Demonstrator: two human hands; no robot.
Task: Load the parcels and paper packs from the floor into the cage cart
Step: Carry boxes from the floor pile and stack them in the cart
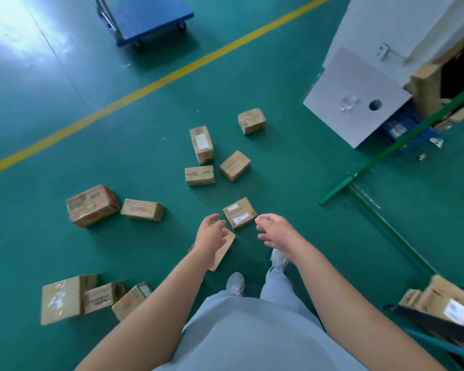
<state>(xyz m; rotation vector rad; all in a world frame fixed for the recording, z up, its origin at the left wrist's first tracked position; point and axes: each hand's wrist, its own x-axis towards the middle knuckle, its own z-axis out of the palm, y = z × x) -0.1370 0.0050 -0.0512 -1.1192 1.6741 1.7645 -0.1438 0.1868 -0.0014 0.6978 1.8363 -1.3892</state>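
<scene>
Both hands reach down w/ nothing held: left hand (210,234) and right hand (275,232) have fingers apart, loosely bent, either side of a small labelled parcel (240,212) on the green floor (145,135). A flatter parcel (224,250) lies partly under the left hand, so the grab could catch the wrong one or knock both. Other parcels are scattered around, e.g. a red-printed box (91,206); feet are close, so there's a trip risk. Cage cart seems to be at lower right (439,341), only partly in view; twisting to load it could drop a box.
</scene>
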